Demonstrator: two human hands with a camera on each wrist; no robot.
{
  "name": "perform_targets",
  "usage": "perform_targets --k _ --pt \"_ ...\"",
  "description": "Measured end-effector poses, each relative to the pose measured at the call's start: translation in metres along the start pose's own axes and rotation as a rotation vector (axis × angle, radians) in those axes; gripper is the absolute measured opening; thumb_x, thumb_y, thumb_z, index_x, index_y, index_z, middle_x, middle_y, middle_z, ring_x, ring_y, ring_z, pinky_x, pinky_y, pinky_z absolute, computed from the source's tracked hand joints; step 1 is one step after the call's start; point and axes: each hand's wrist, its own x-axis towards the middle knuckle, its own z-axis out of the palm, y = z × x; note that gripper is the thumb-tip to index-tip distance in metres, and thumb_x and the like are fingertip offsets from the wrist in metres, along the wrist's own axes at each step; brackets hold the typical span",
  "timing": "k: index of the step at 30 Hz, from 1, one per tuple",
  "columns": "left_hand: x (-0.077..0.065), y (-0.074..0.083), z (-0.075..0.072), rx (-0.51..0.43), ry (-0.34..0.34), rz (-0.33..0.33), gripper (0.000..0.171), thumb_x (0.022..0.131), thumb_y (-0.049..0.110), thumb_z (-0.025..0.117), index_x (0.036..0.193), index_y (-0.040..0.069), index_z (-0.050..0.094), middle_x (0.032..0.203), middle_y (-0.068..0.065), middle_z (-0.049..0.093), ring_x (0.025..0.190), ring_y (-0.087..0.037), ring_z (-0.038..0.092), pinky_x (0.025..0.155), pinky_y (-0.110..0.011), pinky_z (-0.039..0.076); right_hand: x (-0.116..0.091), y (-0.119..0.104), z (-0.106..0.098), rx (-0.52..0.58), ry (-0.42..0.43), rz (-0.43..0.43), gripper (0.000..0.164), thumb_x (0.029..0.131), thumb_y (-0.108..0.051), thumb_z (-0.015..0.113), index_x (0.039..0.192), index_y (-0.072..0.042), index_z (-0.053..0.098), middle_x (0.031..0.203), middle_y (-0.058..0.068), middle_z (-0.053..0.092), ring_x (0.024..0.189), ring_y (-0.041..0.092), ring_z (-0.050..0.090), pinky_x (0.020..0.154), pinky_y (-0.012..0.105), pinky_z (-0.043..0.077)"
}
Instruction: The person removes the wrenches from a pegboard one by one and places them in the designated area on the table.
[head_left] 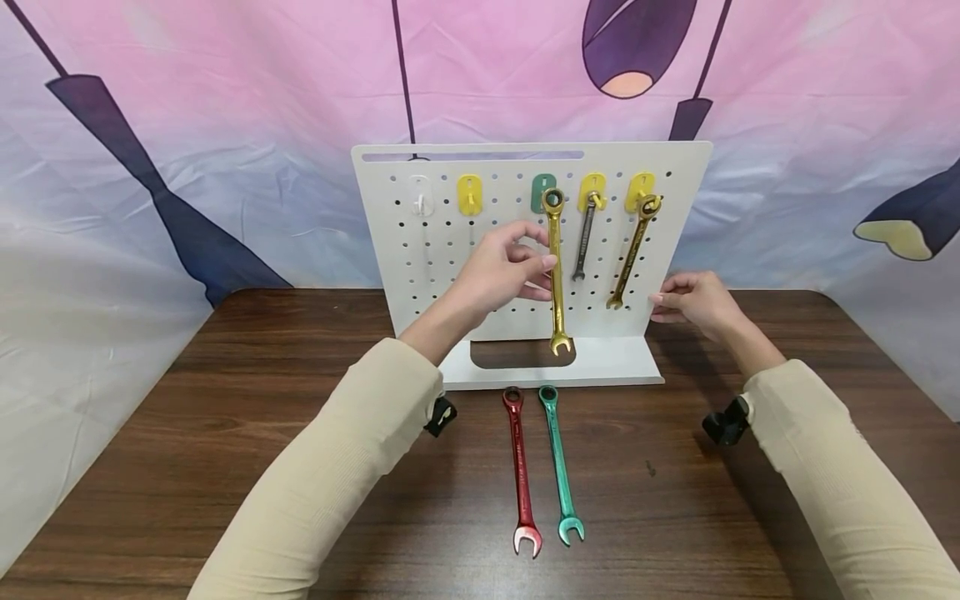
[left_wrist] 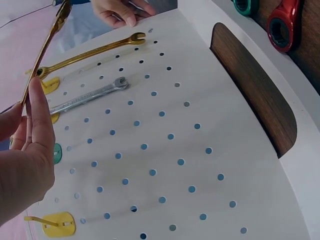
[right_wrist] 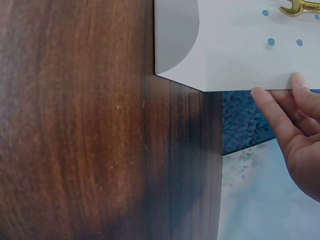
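My left hand [head_left: 491,271] pinches a gold combination wrench [head_left: 557,312] between thumb and fingers, in front of the white pegboard [head_left: 637,158]. The wrench hangs nearly upright, ring end at the top near the green hook [head_left: 538,196], which it partly covers. Whether the ring touches that hook I cannot tell. At the board's right edge, my right hand [head_left: 697,304] holds on, its thumb on the front face and other fingers behind, as the right wrist view shows. A silver wrench [head_left: 584,242] and another gold wrench [head_left: 632,257] hang from yellow hooks to the right.
A red wrench [head_left: 521,467] and a green wrench [head_left: 558,467] lie on the brown wooden table [head_left: 660,533] before the board's base. On the board's left are a clear hook [head_left: 422,198] and a yellow hook [head_left: 470,196]. A patterned cloth [head_left: 262,167] hangs behind.
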Motion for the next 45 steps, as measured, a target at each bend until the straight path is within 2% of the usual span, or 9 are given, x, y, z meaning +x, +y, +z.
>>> perform_targets --k 9,20,30,36,45 --pt "-0.003 0.002 0.001 -0.005 -0.007 -0.009 0.016 0.089 -0.002 0.055 0.105 0.000 0.050 0.089 -0.018 0.061 0.072 -0.025 0.062 0.066 -0.033 0.059 0.000 0.001 0.000 -0.023 -0.004 0.002 0.021 0.090 -0.002 0.055 0.095 0.018 0.049 0.078 0.002 0.065 0.077 0.023 0.066 0.083 0.048 0.051" --pt "-0.015 -0.010 -0.003 -0.004 0.013 -0.061 0.015 0.089 -0.002 0.055 0.104 0.001 0.051 0.088 -0.017 0.061 0.070 -0.022 0.061 0.066 -0.033 0.059 0.000 0.000 0.000 -0.029 -0.005 0.004 0.023 0.091 -0.002 0.054 0.099 0.019 0.047 0.079 0.003 0.064 0.075 0.019 0.065 0.083 0.047 0.051" --pt "-0.032 -0.035 -0.007 -0.031 0.059 -0.134 0.015 0.088 -0.005 0.055 0.103 -0.002 0.051 0.089 -0.015 0.057 0.068 -0.021 0.061 0.074 -0.043 0.056 0.000 -0.001 0.001 -0.017 -0.003 0.011 0.021 0.090 0.001 0.053 0.099 0.019 0.046 0.079 0.004 0.063 0.074 0.017 0.065 0.082 0.044 0.053" --pt "-0.045 -0.054 -0.008 -0.050 0.073 -0.176 0.016 0.088 -0.006 0.054 0.103 -0.002 0.050 0.092 -0.017 0.055 0.068 -0.021 0.062 0.068 -0.036 0.058 0.000 -0.001 0.001 -0.025 0.002 0.016 0.023 0.091 -0.002 0.054 0.099 0.018 0.047 0.079 0.004 0.063 0.074 0.017 0.065 0.082 0.045 0.052" --pt "-0.063 -0.075 -0.010 -0.079 0.096 -0.177 0.012 0.088 -0.009 0.052 0.099 -0.005 0.049 0.085 -0.014 0.055 0.065 -0.019 0.060 0.065 -0.035 0.059 -0.001 -0.001 0.001 -0.036 0.002 0.012 0.023 0.091 -0.002 0.053 0.100 0.019 0.047 0.080 0.003 0.064 0.074 0.017 0.066 0.082 0.045 0.052"
